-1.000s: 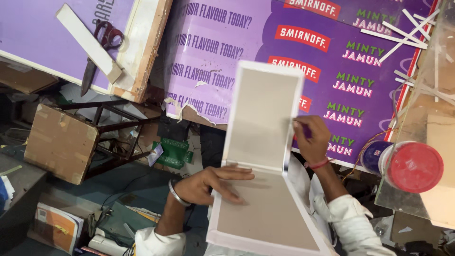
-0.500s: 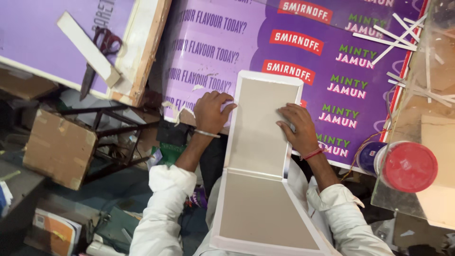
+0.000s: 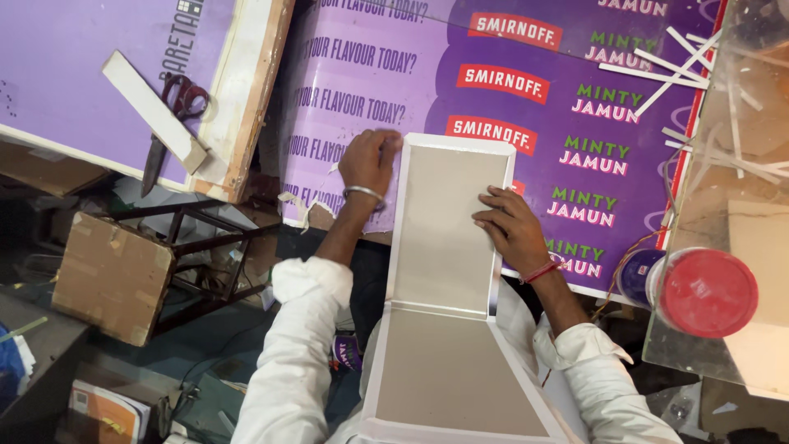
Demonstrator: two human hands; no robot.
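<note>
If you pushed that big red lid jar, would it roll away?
Probably not while the red-lidded jar stands upright. Tipped on its side, its round body would likely roll. It sits near the edge of the clear sheet, so a hard push might knock it off.

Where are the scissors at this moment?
The scissors lie at the upper left of the head view, on the purple board, partly under a white strip, far from both hands.
</note>
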